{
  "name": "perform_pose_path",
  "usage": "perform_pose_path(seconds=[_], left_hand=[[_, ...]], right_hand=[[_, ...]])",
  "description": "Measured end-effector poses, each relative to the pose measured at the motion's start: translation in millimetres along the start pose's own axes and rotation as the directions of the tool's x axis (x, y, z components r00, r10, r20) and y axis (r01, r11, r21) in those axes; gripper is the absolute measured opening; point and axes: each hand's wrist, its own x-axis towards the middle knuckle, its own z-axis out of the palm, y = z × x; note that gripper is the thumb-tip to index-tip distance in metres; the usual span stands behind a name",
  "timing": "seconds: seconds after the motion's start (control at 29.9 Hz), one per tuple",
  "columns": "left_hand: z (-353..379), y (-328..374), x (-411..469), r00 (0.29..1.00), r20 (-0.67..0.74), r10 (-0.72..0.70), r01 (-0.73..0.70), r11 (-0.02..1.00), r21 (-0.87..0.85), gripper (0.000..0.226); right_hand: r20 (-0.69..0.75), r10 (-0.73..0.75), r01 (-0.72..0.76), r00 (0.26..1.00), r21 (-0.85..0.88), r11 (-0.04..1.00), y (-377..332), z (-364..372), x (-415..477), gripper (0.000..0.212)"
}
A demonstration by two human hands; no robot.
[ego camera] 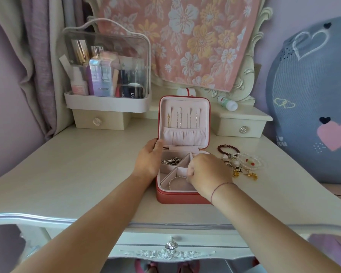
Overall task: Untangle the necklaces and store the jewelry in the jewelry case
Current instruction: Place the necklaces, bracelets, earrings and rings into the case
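Observation:
A red jewelry case (166, 198) with pink lining stands open in the middle of the dressing table. Several thin necklaces (183, 120) hang on hooks inside its upright lid. Silver pieces (170, 161) lie in the back left compartment and a gold bangle (176, 179) in the front one. My left hand (149, 160) grips the case's left side near the hinge, thumb on the lid's edge. My right hand (207, 172) hovers over the right compartments with its fingers curled down; whatever they hold is hidden. A pile of beaded bracelets and gold charms (241, 164) lies just right of the case.
A clear-lidded cosmetics organizer (106, 75) sits at the back left on a small drawer unit. A white bottle (227, 103) lies on the right drawer unit (242, 129). A floral cloth (185, 36) hangs behind, and a blue round cushion (311, 95) leans at the right.

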Motion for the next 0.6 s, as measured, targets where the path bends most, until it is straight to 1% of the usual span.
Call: perform_pose_path(seconds=[0.03, 0.07, 0.1, 0.13, 0.17, 0.2, 0.23, 0.27, 0.33, 0.43, 0.53, 0.6], left_hand=[[0, 0, 0, 1.0, 0.005, -0.003, 0.003, 1.0, -0.001, 0.035], [0, -1, 1, 1.0, 0.009, -0.005, 0.005, 1.0, -0.001, 0.035], [0, -2, 2, 1.0, 0.009, -0.007, 0.008, 1.0, -0.002, 0.033], [0, -2, 2, 1.0, 0.009, -0.011, 0.011, 1.0, -0.009, 0.031], [0, -3, 3, 1.0, 0.007, -0.016, 0.016, 1.0, -0.016, 0.029], [0, -3, 3, 1.0, 0.008, -0.016, 0.016, 1.0, -0.014, 0.03], [0, -4, 4, 1.0, 0.009, -0.007, 0.007, 1.0, -0.004, 0.032], [0, -5, 5, 1.0, 0.009, 0.0, 0.0, 1.0, 0.007, 0.035], [0, -5, 5, 1.0, 0.008, 0.005, -0.005, 1.0, 0.011, 0.036], [1, -5, 5, 1.0, 0.007, -0.009, 0.009, 1.0, -0.001, 0.035], [0, -4, 4, 1.0, -0.001, -0.014, 0.014, 1.0, 0.0, 0.034], [0, -3, 4, 1.0, -0.005, -0.021, 0.021, 1.0, 0.0, 0.034]], right_hand=[[-0.028, -0.027, 0.027, 0.999, 0.002, 1.0, 2, 1, -2, 0.012], [-0.058, -0.064, 0.067, 0.996, 0.048, 0.997, 5, 1, -6, 0.013], [-0.093, -0.102, 0.116, 0.99, 0.155, 0.981, 11, 1, -8, 0.015], [-0.126, -0.117, 0.151, 0.985, 0.303, 0.941, 19, -3, -12, 0.016], [-0.17, -0.103, 0.17, 0.98, 0.448, 0.878, 28, -8, -15, 0.015], [-0.234, -0.054, 0.179, 0.971, 0.557, 0.811, 41, -14, -17, 0.014], [-0.289, 0.026, 0.166, 0.957, 0.622, 0.765, 57, -18, -17, 0.013], [-0.314, 0.117, 0.131, 0.942, 0.666, 0.734, 76, -20, -14, 0.012], [-0.309, 0.261, 0.034, 0.914, 0.701, 0.712, 114, -19, -6, 0.012], [-0.238, 0.367, -0.114, 0.899, 0.682, 0.722, 158, -10, 7, 0.008], [-0.158, 0.367, -0.178, 0.917, 0.662, 0.728, 175, -2, 20, 0.009], [-0.105, 0.343, -0.21, 0.933, 0.617, 0.758, 176, 2, 27, 0.013]])
